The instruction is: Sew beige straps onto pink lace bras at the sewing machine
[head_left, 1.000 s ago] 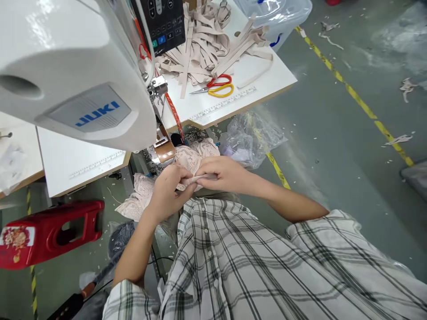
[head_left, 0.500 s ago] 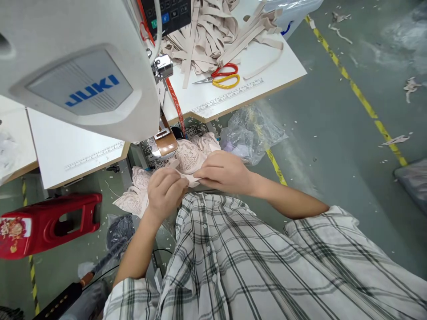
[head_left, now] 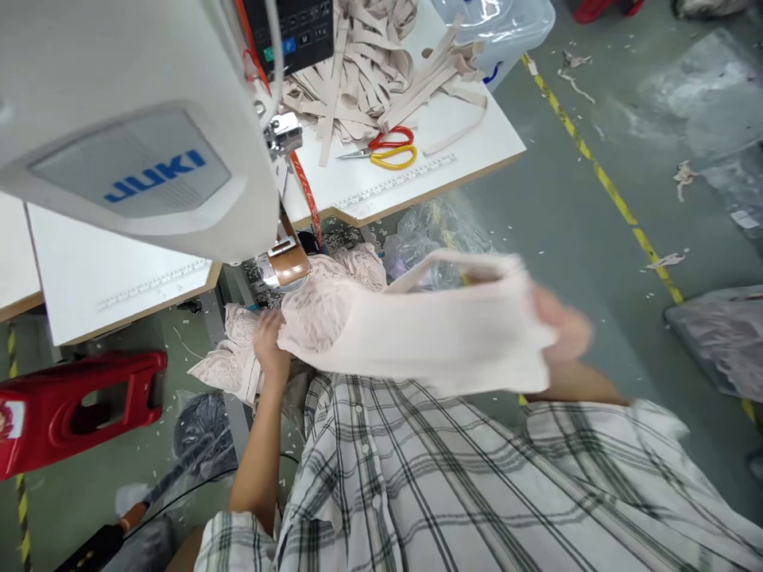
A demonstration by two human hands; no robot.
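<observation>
The left hand [head_left: 273, 345] and right hand [head_left: 563, 326] each grasp one end of the pale garment [head_left: 435, 334], near the desk's [head_left: 497, 131] edge.

White table [head_left: 489, 135]: pale fabric strips [head_left: 366, 83], scissors [head_left: 394, 157] with red and yellow handles.

Hands [head_left: 563, 326] hold pale lace garment [head_left: 429, 338] near sewing machine [head_left: 155, 159].

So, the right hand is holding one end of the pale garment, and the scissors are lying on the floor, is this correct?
Only the floor is wrong: the head view shows the scissors on the table. The right hand does hold the garment.
</observation>
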